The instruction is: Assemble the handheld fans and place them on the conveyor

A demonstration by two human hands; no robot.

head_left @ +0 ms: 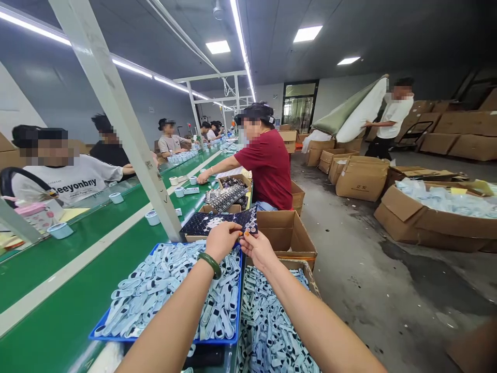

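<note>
Both my arms reach forward over a blue tray (99, 331) heaped with small pale-blue plastic parts. My left hand (222, 239), with a green bangle on its wrist, is closed on the near edge of a dark flat tray (212, 223) studded with small pieces. My right hand (257, 247) pinches the same dark tray at its right corner. The dark tray rests across an open cardboard box (289, 235) just beyond the blue tray.
A green conveyor belt (58, 269) with small white cups runs along the left, and several seated workers face it. A person in a red shirt (267, 166) works just ahead. A slanted white post (128, 129) crosses in front. Cardboard boxes (435, 217) stand on the concrete floor at right.
</note>
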